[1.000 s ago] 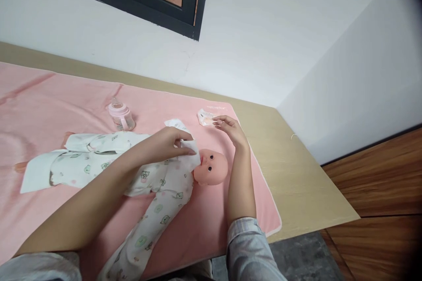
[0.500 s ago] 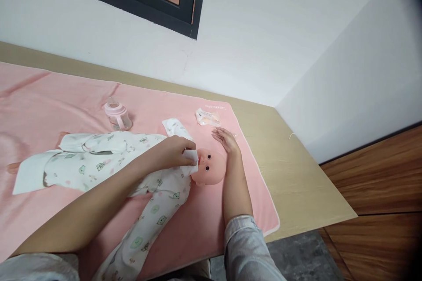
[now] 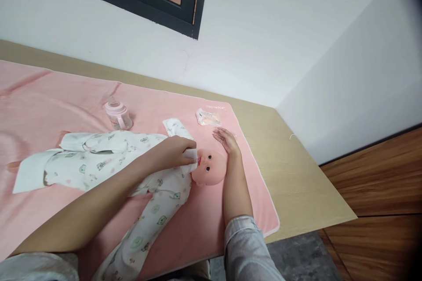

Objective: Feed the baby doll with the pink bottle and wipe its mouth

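Observation:
A baby doll in a white printed sleepsuit lies on its back on a pink blanket, head to the right. My left hand is closed on a white wipe pressed against the doll's mouth and chin. My right hand rests flat and open on the blanket, just beyond the top of the doll's head, fingers stretched out.
A pink baby bottle stands behind the doll's body. A small clear packet lies near the blanket's far right corner. The wooden table ends at right and front; white walls close the corner behind.
My right hand came down from the packet and settled flat beside the doll's head. My left hand has kept the wipe at the doll's mouth, shifting slightly.

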Action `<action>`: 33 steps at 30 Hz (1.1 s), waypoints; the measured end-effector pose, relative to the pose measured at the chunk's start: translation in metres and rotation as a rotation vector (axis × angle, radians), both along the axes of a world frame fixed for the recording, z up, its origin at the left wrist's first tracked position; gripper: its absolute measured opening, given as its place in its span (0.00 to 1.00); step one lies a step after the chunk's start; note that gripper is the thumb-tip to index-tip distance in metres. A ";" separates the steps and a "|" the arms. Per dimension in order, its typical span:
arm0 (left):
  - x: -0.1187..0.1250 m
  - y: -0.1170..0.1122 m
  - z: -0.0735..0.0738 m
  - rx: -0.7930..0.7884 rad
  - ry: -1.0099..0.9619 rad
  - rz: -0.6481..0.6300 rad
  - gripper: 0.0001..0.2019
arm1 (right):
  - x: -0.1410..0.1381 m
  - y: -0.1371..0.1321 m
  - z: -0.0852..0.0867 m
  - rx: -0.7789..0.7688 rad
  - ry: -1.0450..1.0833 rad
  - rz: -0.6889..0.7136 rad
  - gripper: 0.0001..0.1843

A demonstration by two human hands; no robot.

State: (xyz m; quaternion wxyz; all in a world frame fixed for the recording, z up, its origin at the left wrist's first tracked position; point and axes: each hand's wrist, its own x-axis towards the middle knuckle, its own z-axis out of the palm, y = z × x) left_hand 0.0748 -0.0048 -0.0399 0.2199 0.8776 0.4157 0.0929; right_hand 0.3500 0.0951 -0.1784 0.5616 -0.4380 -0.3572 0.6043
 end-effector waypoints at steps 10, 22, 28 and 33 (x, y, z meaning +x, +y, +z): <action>-0.001 0.001 -0.002 -0.014 -0.026 -0.006 0.08 | 0.000 0.001 0.000 -0.014 0.017 -0.029 0.08; 0.000 0.004 -0.004 0.033 -0.054 0.020 0.07 | 0.001 0.002 -0.001 -0.007 0.033 -0.036 0.07; 0.002 0.006 -0.010 0.077 -0.065 0.002 0.08 | 0.001 0.003 -0.002 -0.008 0.032 -0.036 0.07; 0.004 0.006 -0.010 0.050 -0.099 0.011 0.11 | 0.001 0.003 -0.002 -0.021 0.033 -0.048 0.08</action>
